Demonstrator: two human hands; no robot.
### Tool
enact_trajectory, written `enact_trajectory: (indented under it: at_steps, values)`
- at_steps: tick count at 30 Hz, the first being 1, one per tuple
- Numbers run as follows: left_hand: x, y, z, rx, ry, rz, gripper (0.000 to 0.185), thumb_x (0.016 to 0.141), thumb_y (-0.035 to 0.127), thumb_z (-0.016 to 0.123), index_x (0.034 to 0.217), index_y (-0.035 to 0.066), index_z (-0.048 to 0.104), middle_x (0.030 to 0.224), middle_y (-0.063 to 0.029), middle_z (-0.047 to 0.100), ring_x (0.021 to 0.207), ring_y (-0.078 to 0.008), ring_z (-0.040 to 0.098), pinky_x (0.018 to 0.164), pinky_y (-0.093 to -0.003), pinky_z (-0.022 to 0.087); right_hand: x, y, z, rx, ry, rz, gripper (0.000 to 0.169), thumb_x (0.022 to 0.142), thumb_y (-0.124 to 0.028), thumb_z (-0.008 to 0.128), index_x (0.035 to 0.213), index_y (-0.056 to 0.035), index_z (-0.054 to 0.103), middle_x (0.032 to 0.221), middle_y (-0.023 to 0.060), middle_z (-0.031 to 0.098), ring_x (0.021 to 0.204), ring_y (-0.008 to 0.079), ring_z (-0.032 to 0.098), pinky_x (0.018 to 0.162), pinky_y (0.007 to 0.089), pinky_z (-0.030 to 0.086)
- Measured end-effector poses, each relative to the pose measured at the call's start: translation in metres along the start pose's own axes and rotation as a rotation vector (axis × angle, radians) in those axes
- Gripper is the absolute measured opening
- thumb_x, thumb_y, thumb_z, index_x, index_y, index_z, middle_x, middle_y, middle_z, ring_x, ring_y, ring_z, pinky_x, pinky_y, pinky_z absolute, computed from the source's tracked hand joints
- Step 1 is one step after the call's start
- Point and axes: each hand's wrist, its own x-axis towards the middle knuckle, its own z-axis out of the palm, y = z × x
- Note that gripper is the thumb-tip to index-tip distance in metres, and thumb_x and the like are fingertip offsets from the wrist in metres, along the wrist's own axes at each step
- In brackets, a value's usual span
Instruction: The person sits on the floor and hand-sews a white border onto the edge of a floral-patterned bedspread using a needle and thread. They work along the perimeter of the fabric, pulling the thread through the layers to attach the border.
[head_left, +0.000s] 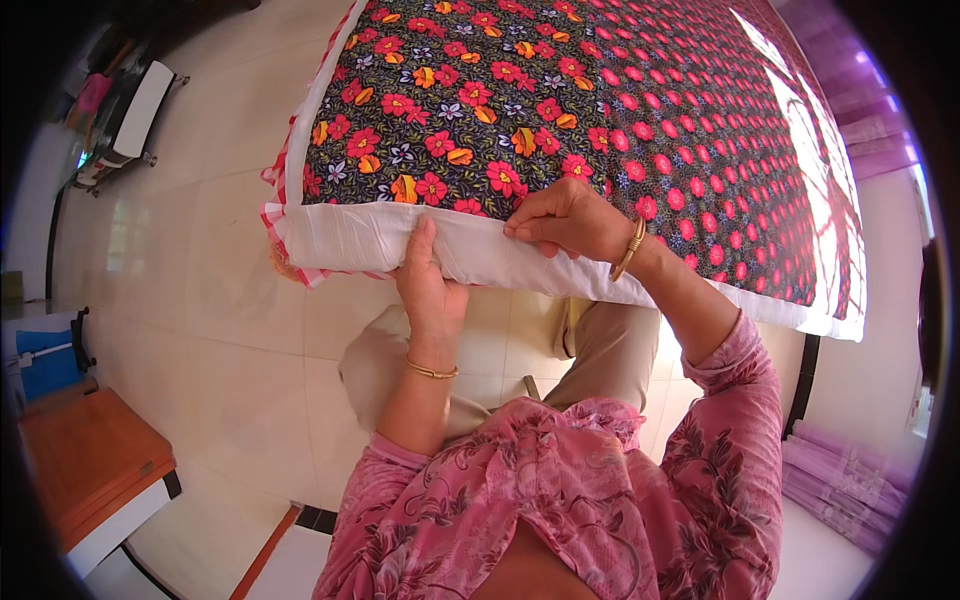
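Note:
A quilt (457, 112) with a dark floral top lies spread before me, bordered by a wide white fabric edge (345, 232). My left hand (435, 289) grips this near edge, thumb on top and fingers hidden underneath. To its right, my right hand (574, 219) has thumb and forefinger pinched together at the seam between white cloth and floral print. Whether anything thin sits between those fingertips is too small to tell. Red-and-white checked ruffled fabric (274, 217) shows beneath the quilt's left corner.
Pale floor tiles (225, 300) extend to the left. An orange-brown topped box or cabinet (97, 457) stands at lower left, with a wheeled white-and-black piece of furniture (142, 112) at upper left. Purple curtains (847, 480) hang on the right. Sunlight falls across the quilt's right side.

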Motion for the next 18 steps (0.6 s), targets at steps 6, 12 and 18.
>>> enact_trajectory:
  at_steps: [6,12,18]
  values:
    - [-0.001,-0.003,0.001,-0.057,0.014,-0.123,0.030,0.087,0.014,0.057,0.113,0.002,0.051,0.107,-0.0068,0.058,0.098,-0.0200,0.057,0.087,-0.0386,0.049,-0.004,-0.013,-0.008,-0.067,-0.035,0.042,0.013,0.083,-0.003,0.056,0.092,0.0001,0.065,0.062,0.0027,0.060,0.051,0.0053,0.053,0.044,0.0210,0.042]
    - [-0.003,-0.006,0.009,-0.046,0.029,-0.157,0.022,0.086,0.010,0.057,0.106,0.002,0.055,0.098,-0.0054,0.061,0.088,-0.0168,0.061,0.077,-0.0338,0.053,-0.010,0.002,0.014,-0.257,0.199,-0.221,0.005,0.081,0.001,0.056,0.084,0.0020,0.060,0.062,0.0045,0.058,0.054,0.0086,0.055,0.051,0.0250,0.044]
    - [0.001,-0.011,0.014,-0.028,0.038,-0.144,0.011,0.083,0.003,0.059,0.094,0.002,0.060,0.089,-0.0034,0.062,0.079,-0.0142,0.062,0.069,-0.0295,0.053,-0.008,0.004,0.025,-0.161,0.292,-0.236,0.005,0.080,-0.001,0.057,0.082,-0.0003,0.061,0.059,0.0071,0.059,0.053,0.0132,0.059,0.052,0.0276,0.046]
